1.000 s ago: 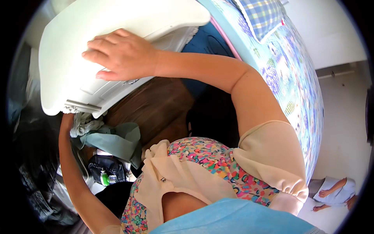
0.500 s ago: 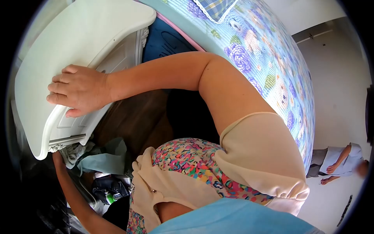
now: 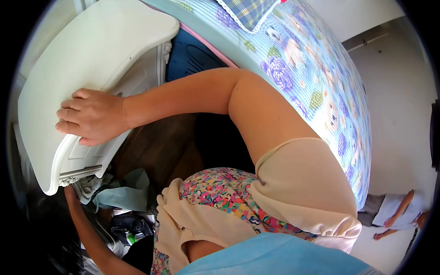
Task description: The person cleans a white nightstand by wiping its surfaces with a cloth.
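My right hand (image 3: 94, 117) lies palm down on the white top of a cabinet (image 3: 87, 50), near its front edge, with fingers bent a little apart and the thumb by the rim. My left forearm (image 3: 89, 229) reaches up along the cabinet's lower left end. That hand's fingers are hidden behind the corner, so what it touches does not show. Beside the left wrist is a crumpled grey cloth (image 3: 89, 188), close under the cabinet end. A grey-green fabric piece (image 3: 123, 192) hangs next to it.
A bed with a flowered cover (image 3: 321, 91) runs along the right, bearing a plaid pillow (image 3: 250, 13). Between bed and cabinet is a dark blue object (image 3: 192, 57). A black bag (image 3: 130, 227) and a green-and-white item (image 3: 131, 237) lie low left. Another person (image 3: 396, 211) stands far right.
The view has shifted, and the cabinet now appears further left and lower. My right hand has gone from farther in on the cabinet top to near its front edge. My left hand stays hidden.
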A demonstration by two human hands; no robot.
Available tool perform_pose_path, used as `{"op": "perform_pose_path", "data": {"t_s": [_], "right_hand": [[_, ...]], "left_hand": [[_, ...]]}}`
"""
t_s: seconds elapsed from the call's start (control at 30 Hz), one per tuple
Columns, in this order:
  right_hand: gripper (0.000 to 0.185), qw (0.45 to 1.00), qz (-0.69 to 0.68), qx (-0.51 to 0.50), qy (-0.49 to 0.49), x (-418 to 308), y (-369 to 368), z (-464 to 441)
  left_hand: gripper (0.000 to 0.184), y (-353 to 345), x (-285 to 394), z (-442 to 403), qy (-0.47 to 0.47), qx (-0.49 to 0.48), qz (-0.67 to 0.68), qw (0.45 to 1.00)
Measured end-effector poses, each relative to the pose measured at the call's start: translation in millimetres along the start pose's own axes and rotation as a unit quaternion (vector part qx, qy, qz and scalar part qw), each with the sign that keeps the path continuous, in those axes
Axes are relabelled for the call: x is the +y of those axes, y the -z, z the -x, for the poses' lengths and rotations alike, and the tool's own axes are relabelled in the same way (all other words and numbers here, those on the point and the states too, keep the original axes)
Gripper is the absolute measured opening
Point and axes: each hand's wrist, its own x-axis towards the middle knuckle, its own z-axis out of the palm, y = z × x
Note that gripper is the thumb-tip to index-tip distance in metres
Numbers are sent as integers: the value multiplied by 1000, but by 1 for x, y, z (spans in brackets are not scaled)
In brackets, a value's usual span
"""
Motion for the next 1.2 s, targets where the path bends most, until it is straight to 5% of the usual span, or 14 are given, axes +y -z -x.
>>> {"op": "perform_pose_path", "data": {"t_s": [0.5, 0.7, 1.13, 1.2], "right_hand": [[66, 992, -50, -112, -30, -7, 17, -13], [68, 992, -31, -117, -35, -9, 15, -11], [66, 992, -6, -127, -24, -7, 14, -11], [67, 991, -4, -131, -17, -5, 11, -10]], "left_hand": [[59, -39, 27, 13, -29, -9, 100, 995], [48, -45, 42, 25, -28, 20, 69, 997], [53, -57, 52, 39, -92, 43, 43, 994], [51, -67, 73, 59, -42, 70, 26, 996]]}}
